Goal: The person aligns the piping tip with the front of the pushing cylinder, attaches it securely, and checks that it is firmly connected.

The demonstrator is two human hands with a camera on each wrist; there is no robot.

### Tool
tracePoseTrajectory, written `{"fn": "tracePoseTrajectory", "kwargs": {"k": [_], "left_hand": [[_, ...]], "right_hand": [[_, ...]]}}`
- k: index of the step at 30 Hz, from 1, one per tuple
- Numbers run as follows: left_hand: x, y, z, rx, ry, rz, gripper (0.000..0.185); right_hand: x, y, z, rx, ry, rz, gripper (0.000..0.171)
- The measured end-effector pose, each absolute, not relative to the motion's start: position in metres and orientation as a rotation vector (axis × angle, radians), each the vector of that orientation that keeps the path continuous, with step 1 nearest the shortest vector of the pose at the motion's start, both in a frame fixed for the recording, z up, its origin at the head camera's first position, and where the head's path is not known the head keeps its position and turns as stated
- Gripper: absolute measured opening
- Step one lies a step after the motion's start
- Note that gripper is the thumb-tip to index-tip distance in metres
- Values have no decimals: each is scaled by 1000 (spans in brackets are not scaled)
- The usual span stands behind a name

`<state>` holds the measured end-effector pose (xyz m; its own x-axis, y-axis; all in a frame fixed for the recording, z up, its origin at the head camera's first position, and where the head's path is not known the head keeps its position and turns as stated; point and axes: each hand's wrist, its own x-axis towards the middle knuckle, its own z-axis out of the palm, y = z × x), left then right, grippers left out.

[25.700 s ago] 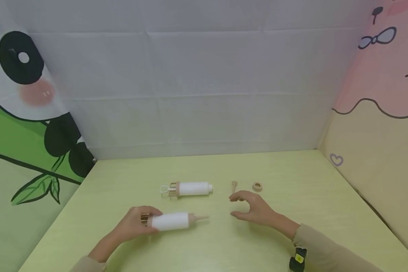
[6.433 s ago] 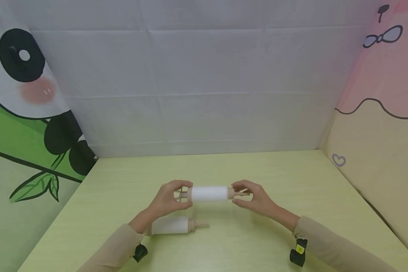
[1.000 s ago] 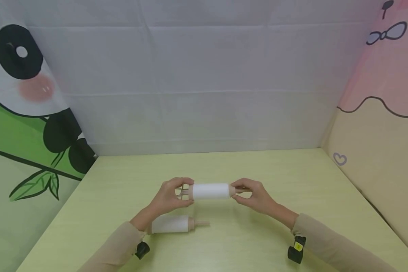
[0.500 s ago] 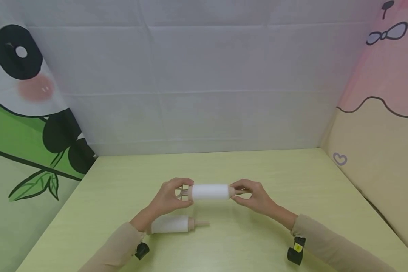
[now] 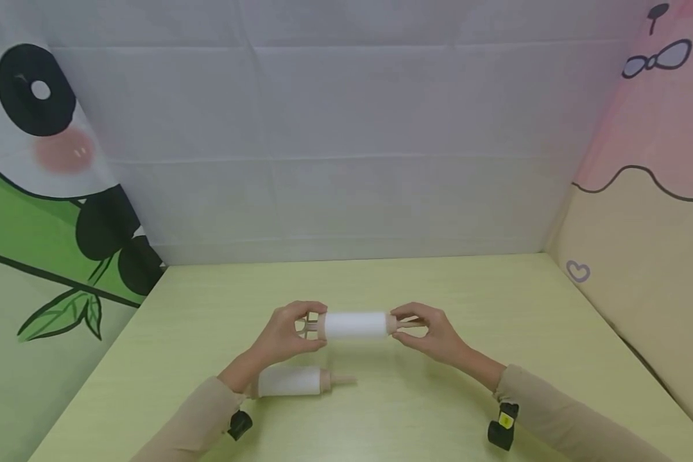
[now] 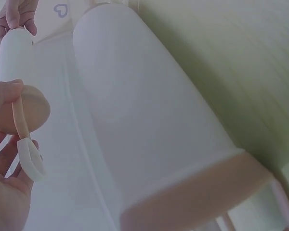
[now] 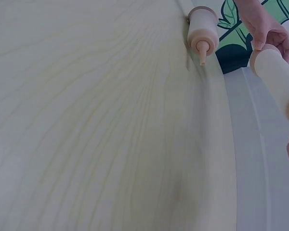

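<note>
A white icing syringe with beige end caps is held level above the table, between both hands. My left hand grips its left cap, fingers above and thumb below. Its plunger loop sits by the left palm in the left wrist view. At the other end my right hand pinches the beige collar around the base of the slim nozzle. A second, similar icing syringe lies nearer the front, nozzle to the right; the left wrist partly covers its rear end.
The pale yellow table ends at a grey-white cloth backdrop. Printed cartoon panels flank it, a green-and-white one on the left and a pink-and-cream one on the right. Dark wrist cameras sit below both sleeves.
Earlier, the nozzle and ring lay apart on the table and the left hand held the front syringe. Now both are on the rear syringe, lifted in both hands. The last second shows hardly any motion.
</note>
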<state>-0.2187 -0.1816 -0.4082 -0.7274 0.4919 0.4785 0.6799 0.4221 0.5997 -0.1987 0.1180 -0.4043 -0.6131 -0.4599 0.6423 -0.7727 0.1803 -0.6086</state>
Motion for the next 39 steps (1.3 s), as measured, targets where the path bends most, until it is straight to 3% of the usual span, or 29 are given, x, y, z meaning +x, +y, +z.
{"fn": "tracePoseTrajectory", "kwargs": {"k": [17, 29, 39], "left_hand": [[-203, -193, -374, -940, -2552, -1193, 43], [-244, -238, -403, -731, -2699, -1332, 41], [-259, -263, -417, -621, -2792, -1367, 40]], "right_hand": [[-202, 125, -399, 1150, -2122, 1400, 33], [-201, 130, -403, 1114, -2155, 1350, 33], [-201, 134, -406, 1093, -2190, 1368, 32]]}}
